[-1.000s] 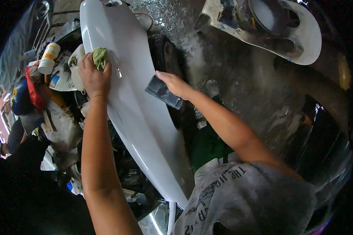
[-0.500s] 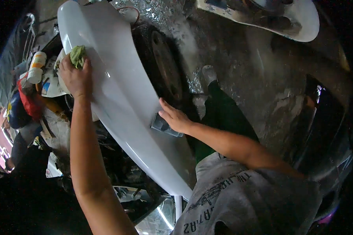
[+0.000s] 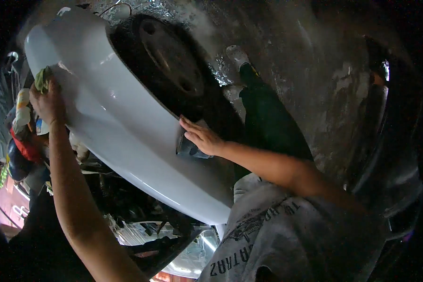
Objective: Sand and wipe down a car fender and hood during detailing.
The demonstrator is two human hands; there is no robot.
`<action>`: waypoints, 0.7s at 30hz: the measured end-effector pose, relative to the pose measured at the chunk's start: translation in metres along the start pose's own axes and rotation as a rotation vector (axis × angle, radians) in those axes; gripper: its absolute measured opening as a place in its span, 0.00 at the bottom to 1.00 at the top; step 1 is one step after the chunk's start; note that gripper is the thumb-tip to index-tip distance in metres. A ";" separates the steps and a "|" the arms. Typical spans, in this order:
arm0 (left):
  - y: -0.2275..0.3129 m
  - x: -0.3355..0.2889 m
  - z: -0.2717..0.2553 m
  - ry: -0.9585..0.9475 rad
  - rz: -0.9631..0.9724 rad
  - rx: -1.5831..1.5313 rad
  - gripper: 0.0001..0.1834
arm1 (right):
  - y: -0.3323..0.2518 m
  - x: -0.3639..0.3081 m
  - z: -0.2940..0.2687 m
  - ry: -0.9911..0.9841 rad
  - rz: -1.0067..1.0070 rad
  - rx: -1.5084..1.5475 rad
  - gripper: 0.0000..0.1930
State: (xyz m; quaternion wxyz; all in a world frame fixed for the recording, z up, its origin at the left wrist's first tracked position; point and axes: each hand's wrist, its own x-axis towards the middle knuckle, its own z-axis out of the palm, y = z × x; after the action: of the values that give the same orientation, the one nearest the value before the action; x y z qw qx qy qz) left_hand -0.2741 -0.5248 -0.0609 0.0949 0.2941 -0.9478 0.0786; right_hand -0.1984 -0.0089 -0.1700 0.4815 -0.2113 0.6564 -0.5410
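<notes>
A glossy light-grey car fender [image 3: 122, 127] runs diagonally across the view. At its far left edge, my left hand [image 3: 48, 104] is closed around a crumpled green cloth [image 3: 43, 79], which touches the panel. My right hand [image 3: 203, 137] lies with fingers stretched out near the wheel-arch edge, over a dark, flat, sheet-like piece [image 3: 189, 148] on the fender. Its palm side is hidden, and I cannot make out exactly what the dark piece is.
A wheel [image 3: 171, 58] sits in the arch, right of the fender. Left of it are a white-and-orange bottle [image 3: 22, 105] and a red bag or cloth [image 3: 26, 146]. Dark engine-bay parts [image 3: 127, 197] show below the fender. My shoe [image 3: 237, 55] stands on the wet floor.
The view has shifted, so the fender and wheel appear further left and larger. My left hand still grips the green cloth at the fender's edge. My right hand remains over the dark piece.
</notes>
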 end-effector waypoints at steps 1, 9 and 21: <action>-0.034 0.006 -0.008 0.001 0.129 0.108 0.34 | 0.002 -0.005 0.008 -0.012 -0.010 0.022 0.27; -0.055 0.009 0.001 -0.090 0.474 0.426 0.35 | 0.060 -0.042 0.007 -0.019 0.381 0.426 0.24; -0.048 0.023 -0.010 -0.050 0.389 0.356 0.30 | 0.165 -0.023 0.018 0.006 0.833 0.391 0.34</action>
State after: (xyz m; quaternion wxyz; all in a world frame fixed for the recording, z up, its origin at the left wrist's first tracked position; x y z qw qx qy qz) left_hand -0.2644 -0.5741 -0.0413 0.0012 0.1204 -0.9598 0.2534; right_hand -0.1323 0.0542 -0.3102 0.6869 0.1668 0.5725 -0.4155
